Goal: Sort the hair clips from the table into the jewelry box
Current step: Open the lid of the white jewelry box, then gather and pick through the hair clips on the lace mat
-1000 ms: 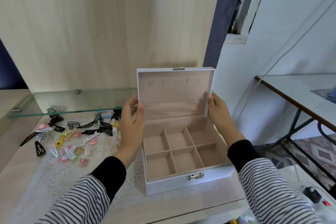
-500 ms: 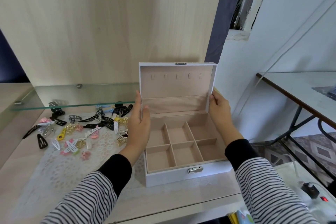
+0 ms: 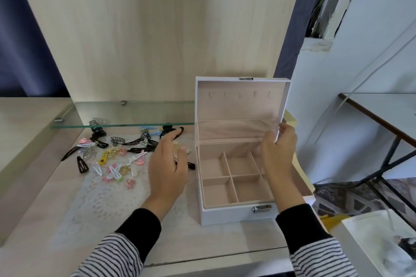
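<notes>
On the table (image 3: 40, 213), clips (image 3: 112, 155) lie left of the open box (image 3: 225, 217), none sorted yet. Left hand (image 3: 167, 165) hovers loose-fingered over them; right hand (image 3: 279, 150) seems to pinch the lid (image 3: 238, 105). Next, pick one clip.

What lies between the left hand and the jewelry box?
Head view: a dark clip lies between the left hand and the jewelry box, partly hidden by the hand.

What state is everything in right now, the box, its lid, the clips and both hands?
jewelry box: open, every visible compartment empty.
lid: standing upright.
clasp: unfastened.
hair clips: loose heap left of the box, none inside.
left hand: open above the clips, gripping nothing visible.
right hand: fingers pinching the lid's right edge.
</notes>
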Motion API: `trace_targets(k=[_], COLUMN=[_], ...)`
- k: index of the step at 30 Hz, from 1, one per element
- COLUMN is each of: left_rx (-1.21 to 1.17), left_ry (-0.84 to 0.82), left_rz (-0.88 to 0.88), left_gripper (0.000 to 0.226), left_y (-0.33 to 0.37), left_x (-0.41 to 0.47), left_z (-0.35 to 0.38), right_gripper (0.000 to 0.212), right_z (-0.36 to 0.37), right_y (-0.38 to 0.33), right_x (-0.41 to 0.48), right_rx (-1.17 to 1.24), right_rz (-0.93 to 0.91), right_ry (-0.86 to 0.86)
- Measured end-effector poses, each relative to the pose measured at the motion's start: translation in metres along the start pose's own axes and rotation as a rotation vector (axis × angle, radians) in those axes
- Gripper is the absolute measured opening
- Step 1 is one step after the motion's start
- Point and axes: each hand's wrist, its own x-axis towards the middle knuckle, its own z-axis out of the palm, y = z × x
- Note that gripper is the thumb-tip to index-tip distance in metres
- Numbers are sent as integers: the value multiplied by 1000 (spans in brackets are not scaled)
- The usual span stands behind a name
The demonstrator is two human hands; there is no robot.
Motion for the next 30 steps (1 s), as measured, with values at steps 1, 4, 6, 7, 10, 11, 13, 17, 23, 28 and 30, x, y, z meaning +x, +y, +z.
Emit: trace_targets(k=[1,4,6,7,10,11,13,17,23,28,30], left_rx=[49,203,275,318,485,525,576,630,684,677,672], left_ry=[17,45,52,48,40,34,26,-3,-62,-27,20], left_rz=[18,56,79,91,122,116,100,81,-14,4,18], left_gripper=[40,41,41,42,42,42,43,42,46,39,30], left_y=[-5,-18,-26,-30,-49,-55,-65,-82,-102,-107,-106], left_x=[-1,-2,-2,-2,-2,-2,-2,-5,-11,-14,-17], left_z=[-6,-26,-40,-47,-69,-75,-89,-116,-135,-136,-136], right_gripper=[31,28,26,26,27,26,26,28,26,29,32], right_z=[5,22,36,43,64,71,82,104,135,145,144], right_y=[-5,-26,-37,-41,-55,-58,-63,-60,-36,-17,-14], right_x=[-10,-44,-66,-75,-103,-110,-122,-146,-169,-174,-173], right_rx=[-7,20,51,65,79,79,72,58,-10,-130,-163], right_rz=[-36,-161,-259,-306,-427,-461,-509,-535,-561,-626,-641], right_ry=[7,-66,-129,-156,-235,-257,-319,-473,-619,-706,-707])
